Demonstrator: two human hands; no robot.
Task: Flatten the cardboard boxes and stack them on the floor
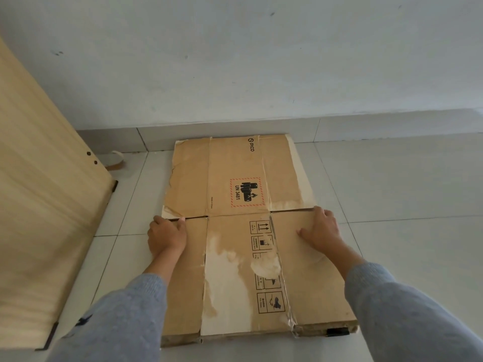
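Observation:
A flattened brown cardboard box lies on the grey tiled floor, its far end near the wall. It bears a PICO logo, a red-framed UN 3481 label and torn pale patches where tape came off. My left hand rests on its left flap beside the slit, fingers curled over the flap's edge. On the right flap lies my right hand, palm down and fingers spread, pressing flat. Both sleeves are grey-blue. The near edge of the cardboard looks thick, as if several layers lie there.
A light wooden panel of a piece of furniture stands at the left, close to the box. A curled strip of tape lies by the wall behind it. The white wall bounds the far side. Bare tiles extend to the right.

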